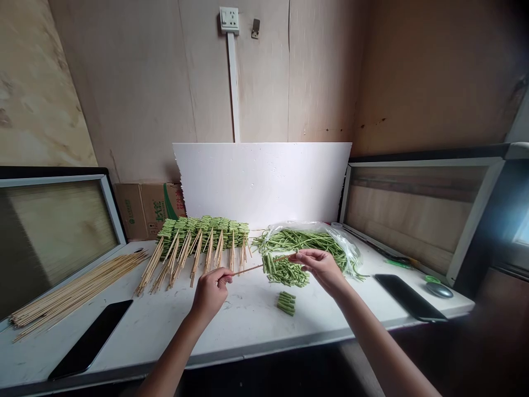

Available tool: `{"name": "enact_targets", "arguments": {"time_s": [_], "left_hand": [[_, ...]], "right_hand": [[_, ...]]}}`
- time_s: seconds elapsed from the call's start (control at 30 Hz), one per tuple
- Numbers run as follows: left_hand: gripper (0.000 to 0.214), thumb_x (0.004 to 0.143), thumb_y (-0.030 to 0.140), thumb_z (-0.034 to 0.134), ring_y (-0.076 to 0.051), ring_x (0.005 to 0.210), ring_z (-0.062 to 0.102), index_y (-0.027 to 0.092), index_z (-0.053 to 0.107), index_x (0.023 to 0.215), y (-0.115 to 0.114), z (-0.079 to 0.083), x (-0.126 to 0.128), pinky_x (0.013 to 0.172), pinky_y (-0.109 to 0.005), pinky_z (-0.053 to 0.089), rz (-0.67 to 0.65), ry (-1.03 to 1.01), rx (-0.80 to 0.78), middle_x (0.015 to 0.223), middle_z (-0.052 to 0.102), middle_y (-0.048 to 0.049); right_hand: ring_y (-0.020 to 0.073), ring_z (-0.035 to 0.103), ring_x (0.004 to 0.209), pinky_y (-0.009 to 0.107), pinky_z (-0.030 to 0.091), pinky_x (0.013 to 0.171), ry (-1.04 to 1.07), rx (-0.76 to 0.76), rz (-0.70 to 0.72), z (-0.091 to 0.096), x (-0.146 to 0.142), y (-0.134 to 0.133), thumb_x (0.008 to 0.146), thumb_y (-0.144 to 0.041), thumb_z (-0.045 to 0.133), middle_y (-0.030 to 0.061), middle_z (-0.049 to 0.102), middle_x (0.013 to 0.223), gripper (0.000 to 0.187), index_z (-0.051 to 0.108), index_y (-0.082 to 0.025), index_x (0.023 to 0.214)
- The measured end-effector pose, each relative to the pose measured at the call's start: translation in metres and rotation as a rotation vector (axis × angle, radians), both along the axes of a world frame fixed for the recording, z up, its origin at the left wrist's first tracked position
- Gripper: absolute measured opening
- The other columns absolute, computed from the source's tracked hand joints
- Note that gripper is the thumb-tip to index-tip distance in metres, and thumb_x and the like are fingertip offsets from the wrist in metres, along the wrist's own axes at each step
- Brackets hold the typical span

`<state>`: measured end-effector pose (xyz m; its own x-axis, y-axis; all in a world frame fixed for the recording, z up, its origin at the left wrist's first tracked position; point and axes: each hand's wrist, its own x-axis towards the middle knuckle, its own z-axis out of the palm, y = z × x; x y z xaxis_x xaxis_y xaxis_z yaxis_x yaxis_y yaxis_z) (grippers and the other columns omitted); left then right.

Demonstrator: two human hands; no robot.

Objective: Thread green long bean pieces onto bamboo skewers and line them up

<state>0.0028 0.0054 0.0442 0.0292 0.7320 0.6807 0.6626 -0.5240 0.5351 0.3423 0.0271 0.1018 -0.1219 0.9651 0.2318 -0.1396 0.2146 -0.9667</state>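
Over the middle of the white table (248,331), my left hand (211,290) pinches the bamboo skewer (250,269) by its butt and my right hand (321,268) is closed on its tip beside the threaded bean pieces (269,263), so I'd hold it level and pierce each piece centrally.

Both bare arms reach forward, hands near each other.
Left hand (210,292) closed in a pinch; right hand (320,267) palm down, fingertips pinched together.

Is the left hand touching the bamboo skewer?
Touching. The head view shows the left hand pinching the bamboo skewer at its near end.
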Motion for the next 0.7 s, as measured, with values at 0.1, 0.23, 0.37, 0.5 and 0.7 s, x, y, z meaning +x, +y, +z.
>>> {"name": "enact_targets", "arguments": {"time_s": [0.1, 0.23, 0.37, 0.5, 0.7], "left_hand": [[0.029, 0.085, 0.010, 0.050, -0.019, 0.072, 0.073, 0.021, 0.076, 0.087, 0.000, 0.001, -0.002, 0.069, -0.027, 0.054, -0.005, 0.016, 0.014, 0.075, 0.077, -0.0021], [0.028, 0.088, 0.011, 0.049, -0.019, 0.072, 0.072, 0.020, 0.075, 0.088, 0.000, 0.004, -0.003, 0.070, -0.028, 0.054, -0.033, 0.039, 0.005, 0.076, 0.076, -0.0027], [0.026, 0.090, 0.013, 0.049, -0.019, 0.074, 0.073, 0.020, 0.074, 0.090, 0.001, 0.004, -0.005, 0.071, -0.028, 0.054, -0.024, 0.013, 0.014, 0.078, 0.077, -0.0034], [0.024, 0.090, 0.014, 0.051, -0.020, 0.072, 0.073, 0.020, 0.074, 0.092, 0.003, 0.002, -0.004, 0.070, -0.028, 0.055, 0.007, -0.031, 0.042, 0.078, 0.077, -0.0039], [0.021, 0.093, 0.019, 0.053, -0.021, 0.078, 0.074, 0.020, 0.074, 0.093, 0.005, -0.003, -0.006, 0.071, -0.028, 0.056, -0.017, -0.062, 0.024, 0.082, 0.078, -0.0053]], "right_hand": [[0.0300, 0.076, 0.098, 0.035, 0.054, 0.074, -0.033, 0.018, -0.019, -0.001, -0.001, 0.001, 0.068, -0.051, 0.090, 0.0110, 0.082, 0.096, 0.037, 0.081, -0.022, 0.088], [0.0303, 0.076, 0.100, 0.036, 0.056, 0.074, -0.067, 0.047, -0.018, 0.001, 0.000, -0.001, 0.070, -0.052, 0.089, 0.0108, 0.082, 0.097, 0.037, 0.081, -0.021, 0.090], [0.0303, 0.075, 0.101, 0.035, 0.057, 0.072, -0.057, 0.054, 0.013, 0.003, -0.001, -0.004, 0.072, -0.051, 0.088, 0.0104, 0.081, 0.098, 0.035, 0.081, -0.022, 0.091], [0.0277, 0.070, 0.101, 0.032, 0.055, 0.069, 0.029, 0.064, 0.020, 0.002, -0.007, -0.004, 0.073, -0.051, 0.089, 0.0097, 0.079, 0.101, 0.035, 0.082, -0.023, 0.094], [0.0192, 0.062, 0.080, 0.029, 0.049, 0.062, 0.092, 0.060, -0.063, -0.005, -0.016, -0.002, 0.069, -0.053, 0.091, 0.0070, 0.074, 0.095, 0.036, 0.082, -0.024, 0.089]]}}
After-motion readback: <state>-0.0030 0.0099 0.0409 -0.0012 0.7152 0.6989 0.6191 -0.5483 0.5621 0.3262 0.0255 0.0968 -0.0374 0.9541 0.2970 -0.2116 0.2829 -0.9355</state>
